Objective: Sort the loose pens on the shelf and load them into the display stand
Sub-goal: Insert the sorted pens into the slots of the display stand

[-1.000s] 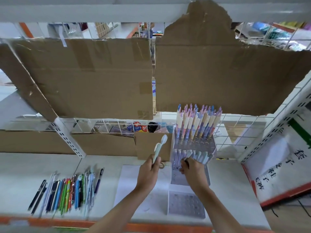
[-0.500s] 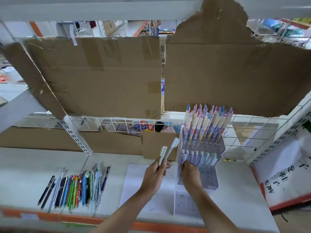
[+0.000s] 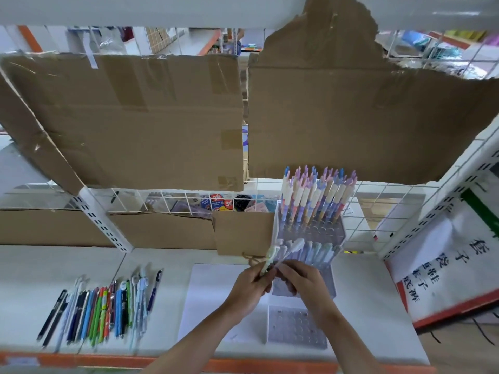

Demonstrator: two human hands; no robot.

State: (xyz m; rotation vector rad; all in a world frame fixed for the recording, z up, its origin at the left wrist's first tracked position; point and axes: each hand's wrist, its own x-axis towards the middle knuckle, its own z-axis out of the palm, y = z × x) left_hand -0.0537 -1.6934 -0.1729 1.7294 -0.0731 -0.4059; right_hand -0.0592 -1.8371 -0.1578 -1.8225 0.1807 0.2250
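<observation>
A clear tiered display stand (image 3: 299,330) stands on the white shelf (image 3: 32,268), right of centre. Its back tier holds several upright pastel pens (image 3: 316,195); a middle row holds several pale blue pens (image 3: 321,252). My left hand (image 3: 251,287) grips two pale pens (image 3: 272,256) just in front of the stand's middle row. My right hand (image 3: 302,280) meets it there and pinches one of those pens, the one with the white tip (image 3: 297,244). A row of loose pens (image 3: 100,309) in many colours lies flat on the shelf to the left.
Brown cardboard sheets (image 3: 140,117) hang on the wire grid behind the shelf, and a small cardboard piece (image 3: 243,230) leans beside the stand. A white sheet of paper (image 3: 208,300) lies under my hands. A sign with printed characters (image 3: 442,268) leans at the right.
My left hand has carried the two pale pens right, up to the stand. My right hand has left the stand's middle row and now pinches one of them. The view has shifted slightly.
</observation>
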